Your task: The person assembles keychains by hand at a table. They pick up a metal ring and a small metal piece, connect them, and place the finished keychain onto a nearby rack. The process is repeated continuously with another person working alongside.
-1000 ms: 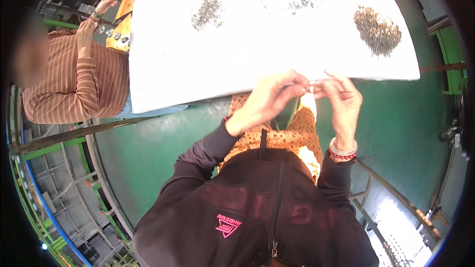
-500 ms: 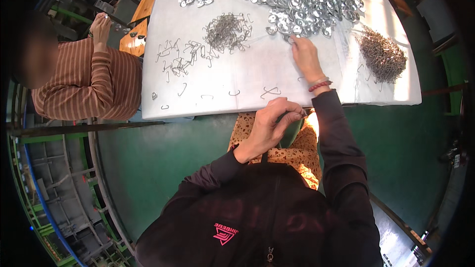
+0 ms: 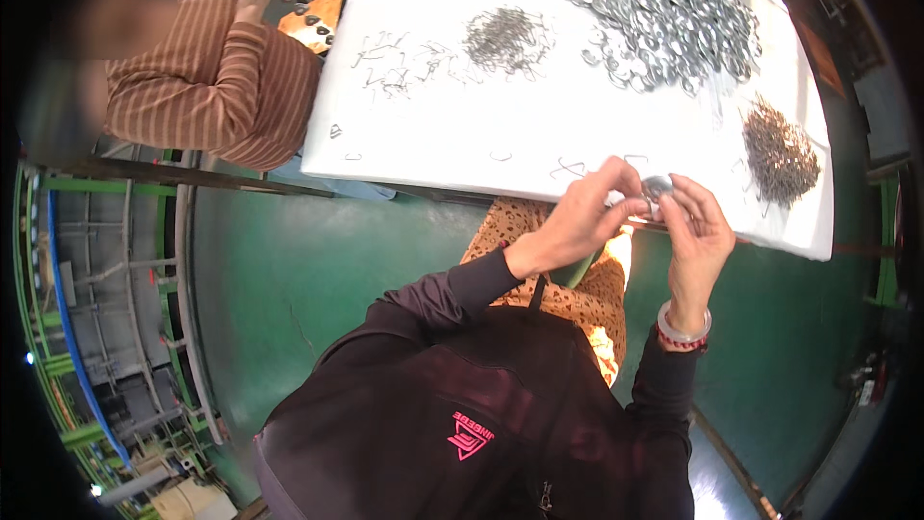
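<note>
The small round metal piece (image 3: 657,187) sits pinched between both hands at the near edge of the white table (image 3: 481,149). The left hand (image 3: 587,212) closes on it from 9 o'clock, the right hand (image 3: 695,231) from 3 o'clock. Half a second ago the right hand reached to the large heap of metal rings (image 3: 664,14) at 12 o'clock; it has returned, so a fresh piece is in hand. A dark wire pile (image 3: 782,154) lies at 2 o'clock.
</note>
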A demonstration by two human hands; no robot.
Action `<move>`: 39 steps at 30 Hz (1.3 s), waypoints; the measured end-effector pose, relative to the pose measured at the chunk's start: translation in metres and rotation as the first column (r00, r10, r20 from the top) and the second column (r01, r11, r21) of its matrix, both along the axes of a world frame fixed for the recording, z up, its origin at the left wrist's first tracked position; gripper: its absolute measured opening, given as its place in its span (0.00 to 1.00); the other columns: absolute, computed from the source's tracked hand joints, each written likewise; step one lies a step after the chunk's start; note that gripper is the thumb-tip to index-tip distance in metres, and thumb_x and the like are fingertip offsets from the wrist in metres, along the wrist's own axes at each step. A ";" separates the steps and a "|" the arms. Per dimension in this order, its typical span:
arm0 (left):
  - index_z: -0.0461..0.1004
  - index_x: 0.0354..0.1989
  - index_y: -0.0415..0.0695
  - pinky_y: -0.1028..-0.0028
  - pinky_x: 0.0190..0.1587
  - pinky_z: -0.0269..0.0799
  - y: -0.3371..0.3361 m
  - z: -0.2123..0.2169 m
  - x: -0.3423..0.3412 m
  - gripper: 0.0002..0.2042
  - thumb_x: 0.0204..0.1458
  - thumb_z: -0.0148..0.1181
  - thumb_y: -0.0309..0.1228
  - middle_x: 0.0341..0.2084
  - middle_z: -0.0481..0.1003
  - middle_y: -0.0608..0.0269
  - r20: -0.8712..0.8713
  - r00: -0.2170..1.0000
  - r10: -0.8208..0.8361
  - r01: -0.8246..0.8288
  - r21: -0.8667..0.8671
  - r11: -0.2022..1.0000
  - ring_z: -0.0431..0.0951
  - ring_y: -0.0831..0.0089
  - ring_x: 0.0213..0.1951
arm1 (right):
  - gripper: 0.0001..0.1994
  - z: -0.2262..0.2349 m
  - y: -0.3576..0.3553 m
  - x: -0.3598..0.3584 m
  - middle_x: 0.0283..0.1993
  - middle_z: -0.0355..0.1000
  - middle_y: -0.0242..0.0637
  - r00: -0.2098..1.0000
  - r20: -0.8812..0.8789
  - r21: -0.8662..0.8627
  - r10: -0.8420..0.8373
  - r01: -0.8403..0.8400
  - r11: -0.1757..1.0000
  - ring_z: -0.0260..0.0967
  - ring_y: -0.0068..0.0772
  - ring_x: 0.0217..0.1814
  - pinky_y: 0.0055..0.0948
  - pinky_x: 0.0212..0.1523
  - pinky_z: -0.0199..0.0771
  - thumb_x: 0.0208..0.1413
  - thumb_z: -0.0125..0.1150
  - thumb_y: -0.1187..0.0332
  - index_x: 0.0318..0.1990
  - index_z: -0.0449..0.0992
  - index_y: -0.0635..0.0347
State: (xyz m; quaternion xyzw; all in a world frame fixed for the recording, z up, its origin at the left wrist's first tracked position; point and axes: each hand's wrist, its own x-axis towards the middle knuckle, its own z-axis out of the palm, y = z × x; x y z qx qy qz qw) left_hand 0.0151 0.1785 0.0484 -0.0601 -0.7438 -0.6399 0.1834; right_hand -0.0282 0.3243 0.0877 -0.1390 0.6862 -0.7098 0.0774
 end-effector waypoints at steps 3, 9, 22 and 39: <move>0.64 0.38 0.39 0.71 0.39 0.70 -0.001 0.001 0.002 0.10 0.51 0.58 0.24 0.30 0.73 0.57 0.041 0.999 -0.013 0.012 0.032 0.999 0.77 0.67 0.36 | 0.12 -0.010 -0.003 -0.002 0.38 0.73 0.43 0.998 0.061 -0.116 -0.003 0.010 0.993 0.72 0.25 0.34 0.21 0.37 0.74 0.51 0.55 0.83 0.45 0.72 0.72; 0.65 0.43 0.40 0.70 0.43 0.70 -0.012 -0.011 0.006 0.15 0.49 0.60 0.26 0.33 0.75 0.60 0.074 0.997 0.031 -0.030 -0.014 0.999 0.77 0.66 0.39 | 0.09 -0.015 -0.006 0.006 0.35 0.73 0.41 0.989 0.147 -0.191 -0.017 0.045 0.981 0.71 0.27 0.33 0.25 0.33 0.75 0.51 0.55 0.84 0.41 0.73 0.73; 0.74 0.28 0.40 0.61 0.34 0.69 -0.172 -0.083 -0.087 0.08 0.50 0.56 0.32 0.28 0.73 0.54 0.041 0.842 0.538 -0.264 -0.839 0.476 0.74 0.55 0.35 | 0.10 -0.003 0.011 0.017 0.34 0.72 0.41 0.988 0.154 -0.164 0.031 -0.005 0.987 0.72 0.29 0.31 0.24 0.34 0.75 0.49 0.57 0.85 0.40 0.74 0.72; 0.72 0.25 0.36 0.61 0.30 0.70 -0.205 -0.057 -0.078 0.06 0.43 0.56 0.27 0.24 0.74 0.47 0.153 0.790 0.594 -0.083 -0.933 0.350 0.76 0.51 0.30 | 0.10 -0.002 0.019 0.034 0.36 0.72 0.39 0.996 0.084 -0.137 0.040 -0.028 0.990 0.72 0.29 0.32 0.24 0.33 0.75 0.48 0.58 0.85 0.39 0.75 0.71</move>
